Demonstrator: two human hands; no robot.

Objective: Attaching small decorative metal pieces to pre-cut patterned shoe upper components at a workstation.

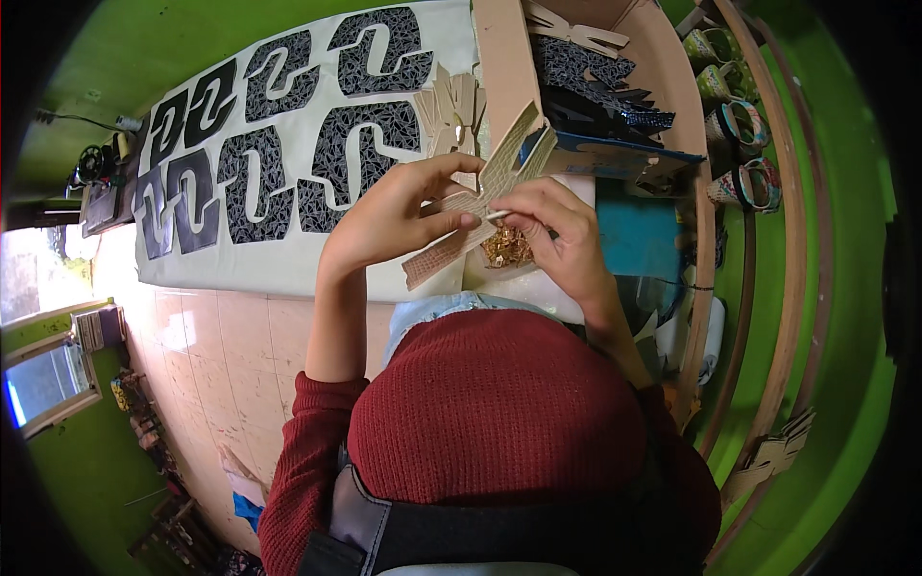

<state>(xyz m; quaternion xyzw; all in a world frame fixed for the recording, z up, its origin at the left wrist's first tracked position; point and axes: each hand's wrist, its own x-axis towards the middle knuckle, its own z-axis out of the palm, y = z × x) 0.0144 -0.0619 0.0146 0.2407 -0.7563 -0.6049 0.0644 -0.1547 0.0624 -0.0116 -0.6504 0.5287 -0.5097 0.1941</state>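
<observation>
A beige cut piece with a scaly, reptile-like grain and long arms is held up over the table's front edge. My left hand grips it from the left, thumb on the near side and fingers behind. From the other side my right hand pinches a short, thin, pale stick-like thing against the piece's middle; its exact kind is too small to tell. Just beneath the hands sits a small container of gold-coloured metal bits, partly covered by the beige piece and fingers.
Several black patterned S-shaped pieces lie in rows on the white-covered table. Beyond my hands is a stack of beige pieces. An open cardboard box holds dark pieces. Shoes line the wooden rack at right.
</observation>
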